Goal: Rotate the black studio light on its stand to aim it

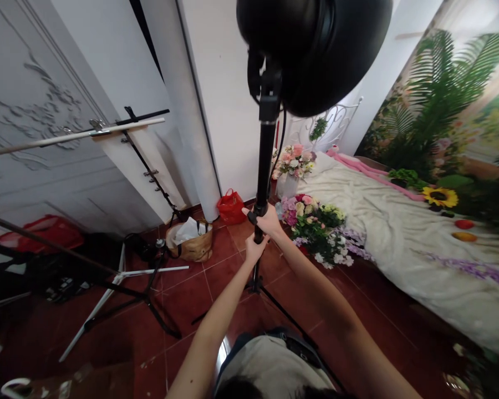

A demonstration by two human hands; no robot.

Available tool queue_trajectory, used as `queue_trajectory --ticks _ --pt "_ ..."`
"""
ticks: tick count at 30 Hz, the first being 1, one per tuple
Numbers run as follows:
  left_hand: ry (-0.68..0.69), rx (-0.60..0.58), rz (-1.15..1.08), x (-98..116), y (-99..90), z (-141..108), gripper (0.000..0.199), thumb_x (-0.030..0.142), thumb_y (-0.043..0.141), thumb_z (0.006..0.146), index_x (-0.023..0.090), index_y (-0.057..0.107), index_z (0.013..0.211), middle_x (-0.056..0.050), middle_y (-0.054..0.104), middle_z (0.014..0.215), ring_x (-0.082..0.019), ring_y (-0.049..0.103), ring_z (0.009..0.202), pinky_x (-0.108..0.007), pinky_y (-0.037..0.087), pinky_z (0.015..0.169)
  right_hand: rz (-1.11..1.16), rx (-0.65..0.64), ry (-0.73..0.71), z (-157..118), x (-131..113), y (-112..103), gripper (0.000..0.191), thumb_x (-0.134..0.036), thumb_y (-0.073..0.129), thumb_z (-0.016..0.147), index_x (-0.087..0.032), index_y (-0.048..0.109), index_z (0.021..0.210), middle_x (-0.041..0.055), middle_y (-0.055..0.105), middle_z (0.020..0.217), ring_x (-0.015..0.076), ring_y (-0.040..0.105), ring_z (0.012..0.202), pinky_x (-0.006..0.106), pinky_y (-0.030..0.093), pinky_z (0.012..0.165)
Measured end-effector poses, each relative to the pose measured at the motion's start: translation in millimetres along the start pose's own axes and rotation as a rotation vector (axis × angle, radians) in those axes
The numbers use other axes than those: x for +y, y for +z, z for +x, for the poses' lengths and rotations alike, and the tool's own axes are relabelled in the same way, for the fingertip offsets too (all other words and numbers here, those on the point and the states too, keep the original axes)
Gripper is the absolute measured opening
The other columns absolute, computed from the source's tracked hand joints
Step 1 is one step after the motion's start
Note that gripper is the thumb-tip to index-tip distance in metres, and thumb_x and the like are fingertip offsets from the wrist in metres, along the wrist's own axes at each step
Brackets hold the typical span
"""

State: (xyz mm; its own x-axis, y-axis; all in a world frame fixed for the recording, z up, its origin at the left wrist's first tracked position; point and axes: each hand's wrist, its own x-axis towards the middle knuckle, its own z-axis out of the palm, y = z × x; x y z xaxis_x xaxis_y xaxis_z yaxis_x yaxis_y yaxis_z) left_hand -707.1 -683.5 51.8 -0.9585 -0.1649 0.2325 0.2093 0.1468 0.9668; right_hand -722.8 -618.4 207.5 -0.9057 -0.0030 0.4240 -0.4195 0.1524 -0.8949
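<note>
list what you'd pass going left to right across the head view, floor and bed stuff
Red bag → woven bag with tissue → red plastic bag → black light stand pole → bunch of flowers → sunflower

We can read no words, labels, brands, numbers or signs anywhere in this view.

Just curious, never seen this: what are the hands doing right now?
Left hand: touching the black light stand pole, grip unclear.
Right hand: closed on the pole.
</note>
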Motion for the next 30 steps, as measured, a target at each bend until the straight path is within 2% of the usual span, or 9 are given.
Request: queue_trajectory --ticks 5,9,12,14,16,19,21,25,30 --pt "-0.082 -0.005 -0.049 9.0 8.1 7.9 0.036 0.044 0.065 0.066 0.016 0.048 0.051 0.002 0.049 0.046 -0.009 0.046 0.044 -0.021 0.037 0.045 -0.032 -0.066 -0.097 29.4 -52.3 -10.0 0.038 -0.051 0.065 0.068 -0.014 0.054 0.068 0.0002 0.056 0.063 0.0111 0.052 0.06 0.024 0.045 0.06" --pt "-0.109 0.033 -0.075 16.2 10.9 14.4 0.037 0.04 0.067 0.062 0.016 0.043 0.046 0.003 0.043 0.044 -0.007 0.04 0.041 -0.02 0.032 0.042 -0.07 -0.107 -0.188 28.8 -56.6 -24.9 0.04 -0.048 0.062 0.073 -0.013 0.058 0.091 0.0048 0.063 0.082 0.0166 0.06 0.077 0.03 0.049 0.074" --pt "-0.112 0.05 -0.094 17.1 12.5 16.6 0.031 0.034 0.066 0.061 0.016 0.043 0.047 0.003 0.044 0.047 -0.006 0.04 0.043 -0.019 0.033 0.043 -0.076 -0.118 -0.225 1.5 -26.3 -46.4 0.049 -0.046 0.055 0.081 -0.016 0.047 0.12 0.0091 0.058 0.113 0.0189 0.057 0.102 0.033 0.046 0.089" --pt "-0.117 0.056 -0.102 15.8 13.3 17.1 0.029 0.031 0.064 0.061 0.016 0.043 0.048 0.003 0.044 0.047 -0.006 0.04 0.044 -0.019 0.033 0.043 -0.137 -0.094 -0.168 -29.9 9.6 -60.2 0.041 -0.042 0.04 0.09 -0.019 0.046 0.123 0.0093 0.055 0.121 0.0178 0.054 0.11 0.034 0.041 0.097" --pt "-0.121 0.059 -0.09 13.7 14.0 17.7 0.028 0.031 0.063 0.06 0.016 0.042 0.048 0.003 0.042 0.047 -0.006 0.038 0.045 -0.018 0.032 0.042 -0.249 -0.092 -0.071 -66.8 52.1 -69.0 0.037 -0.04 0.029 0.094 -0.021 0.052 0.116 0.0084 0.059 0.116 0.0176 0.053 0.111 0.036 0.038 0.1" --pt "-0.105 0.052 -0.063 10.5 14.3 19.3 0.027 0.029 0.062 0.059 0.017 0.041 0.047 0.004 0.04 0.047 -0.005 0.037 0.044 -0.017 0.03 0.042 -0.38 -0.198 0.027 -114.6 110.7 -69.4 0.041 -0.039 0.026 0.094 -0.023 0.049 0.123 0.0081 0.056 0.123 0.0184 0.05 0.117 0.039 0.037 0.102" --pt "-0.1 0.037 -0.053 8.8 14.4 20.4 0.027 0.028 0.061 0.06 0.017 0.04 0.047 0.004 0.04 0.047 -0.005 0.037 0.044 -0.017 0.03 0.042 -0.437 -0.253 0.023 -130.1 137.0 -63.2 0.045 -0.038 0.025 0.094 -0.022 0.041 0.133 0.0085 0.048 0.134 0.0189 0.041 0.126 0.041 0.032 0.106" --pt "-0.107 0.017 -0.053 6.7 14.6 21.3 0.028 0.028 0.061 0.061 0.017 0.04 0.047 0.004 0.041 0.045 -0.006 0.039 0.044 -0.017 0.032 0.042 -0.471 -0.294 0.0 -117.5 158.1 -47.4 0.048 -0.037 0.026 0.094 -0.02 0.034 0.137 0.0102 0.04 0.141 0.0195 0.034 0.131 0.042 0.03 0.107" --pt "-0.082 0.005 -0.068 5.9 14.4 20.8 0.025 0.03 0.061 0.063 0.016 0.045 0.049 0.003 0.044 0.046 -0.006 0.04 0.044 -0.018 0.034 0.043 -0.376 -0.293 0.146 -82.1 164.5 -35.4 0.043 -0.036 0.022 0.094 -0.02 0.04 0.13 0.0102 0.059 0.12 0.0184 0.058 0.108 0.035 0.044 0.092"
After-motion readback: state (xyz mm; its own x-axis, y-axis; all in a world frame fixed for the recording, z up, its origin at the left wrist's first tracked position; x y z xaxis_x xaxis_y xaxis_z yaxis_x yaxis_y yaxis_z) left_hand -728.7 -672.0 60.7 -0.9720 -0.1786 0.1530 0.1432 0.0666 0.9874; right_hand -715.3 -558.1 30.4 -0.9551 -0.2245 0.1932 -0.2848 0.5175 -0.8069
